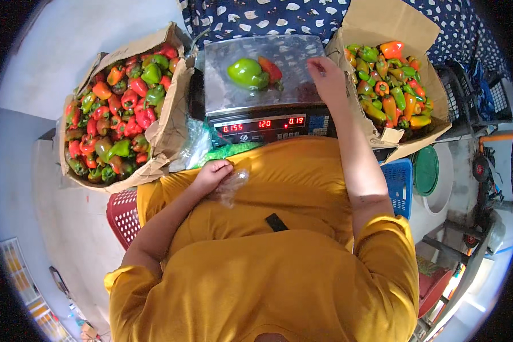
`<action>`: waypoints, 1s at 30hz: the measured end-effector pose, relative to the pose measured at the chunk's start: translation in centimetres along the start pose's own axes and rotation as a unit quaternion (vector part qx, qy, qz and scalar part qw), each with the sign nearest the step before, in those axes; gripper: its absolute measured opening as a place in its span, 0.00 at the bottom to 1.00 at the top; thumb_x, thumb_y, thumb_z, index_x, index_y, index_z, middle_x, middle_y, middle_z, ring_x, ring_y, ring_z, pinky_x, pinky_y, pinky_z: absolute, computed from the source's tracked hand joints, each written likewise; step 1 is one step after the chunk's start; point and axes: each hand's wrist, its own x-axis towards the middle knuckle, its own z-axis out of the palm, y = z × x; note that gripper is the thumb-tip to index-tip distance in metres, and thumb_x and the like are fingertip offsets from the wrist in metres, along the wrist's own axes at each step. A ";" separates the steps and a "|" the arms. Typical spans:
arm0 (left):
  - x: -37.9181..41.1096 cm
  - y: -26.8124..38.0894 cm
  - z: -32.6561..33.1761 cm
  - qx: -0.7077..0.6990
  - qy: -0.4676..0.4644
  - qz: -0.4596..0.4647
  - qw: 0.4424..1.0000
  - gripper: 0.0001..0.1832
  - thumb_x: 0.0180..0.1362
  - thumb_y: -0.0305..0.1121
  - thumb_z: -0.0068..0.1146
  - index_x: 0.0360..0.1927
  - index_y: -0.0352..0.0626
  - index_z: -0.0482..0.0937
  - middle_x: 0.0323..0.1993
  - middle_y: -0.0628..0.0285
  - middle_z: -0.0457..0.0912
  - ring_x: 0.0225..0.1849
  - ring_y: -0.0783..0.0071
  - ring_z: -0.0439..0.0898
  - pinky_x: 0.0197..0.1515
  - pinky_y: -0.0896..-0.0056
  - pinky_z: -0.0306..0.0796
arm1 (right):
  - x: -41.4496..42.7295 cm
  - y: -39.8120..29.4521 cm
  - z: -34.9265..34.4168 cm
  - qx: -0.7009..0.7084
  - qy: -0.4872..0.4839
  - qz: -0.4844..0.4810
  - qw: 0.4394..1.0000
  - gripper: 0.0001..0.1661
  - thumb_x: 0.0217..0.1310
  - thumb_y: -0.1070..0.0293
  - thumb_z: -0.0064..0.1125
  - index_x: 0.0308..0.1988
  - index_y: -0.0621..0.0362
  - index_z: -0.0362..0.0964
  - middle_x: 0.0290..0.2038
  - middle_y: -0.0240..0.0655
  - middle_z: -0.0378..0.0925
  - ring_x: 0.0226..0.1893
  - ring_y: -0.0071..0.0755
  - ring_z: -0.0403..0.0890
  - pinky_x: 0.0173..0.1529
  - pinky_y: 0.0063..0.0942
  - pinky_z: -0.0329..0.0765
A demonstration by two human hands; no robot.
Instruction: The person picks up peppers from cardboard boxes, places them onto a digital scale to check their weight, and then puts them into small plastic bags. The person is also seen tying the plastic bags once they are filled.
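Observation:
My left hand [216, 173] rests at my lap, its fingers closed on a crumpled clear plastic bag [233, 186]. My right hand [328, 79] is over the right side of the steel pan [222, 98] of a digital scale, its fingers curled. Whether anything small is inside them I cannot tell. On the pan lie a large green bell pepper [246, 73] and, touching it, a smaller red-orange pepper [271, 69]. The scale's display [260, 124] shows lit red digits, with a keypad [319, 124] at its right.
A cardboard box [173, 119] of red and green peppers stands left of the scale. Another cardboard box [389, 21], with green and orange peppers, is on the right. Plastic bags [196, 141] lie before the scale. Below the right box are a blue basket [397, 184] and a green lid [425, 171].

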 end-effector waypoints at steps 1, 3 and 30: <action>0.1 -0.2 0.0 -0.005 0.002 0.001 1.000 0.12 0.63 0.34 0.49 0.25 0.41 0.72 0.19 0.76 0.67 0.21 0.88 0.62 0.24 0.82 0.58 | 0.1 -0.1 0.0 -0.004 0.002 -0.003 1.000 0.11 0.56 0.64 0.56 0.36 0.58 0.76 0.35 0.44 0.78 0.37 0.47 0.79 0.42 0.36 0.75; 0.1 -0.2 -0.1 -0.008 0.001 0.003 1.000 0.12 0.63 0.34 0.49 0.25 0.41 0.72 0.19 0.76 0.67 0.21 0.88 0.62 0.24 0.82 0.58 | 0.0 -0.1 0.2 -0.002 -0.006 -0.004 1.000 0.11 0.56 0.64 0.56 0.36 0.58 0.76 0.35 0.45 0.78 0.38 0.48 0.79 0.43 0.36 0.75; -1.7 17.6 3.6 0.386 0.098 0.312 0.863 0.07 0.55 0.29 0.57 0.25 0.39 0.73 0.18 0.65 0.71 0.20 0.77 0.69 0.26 0.77 0.64 | -9.8 -10.1 2.6 0.255 -0.546 0.059 0.796 0.24 0.58 0.51 0.53 0.39 0.63 0.71 0.34 0.42 0.75 0.39 0.41 0.77 0.38 0.35 0.76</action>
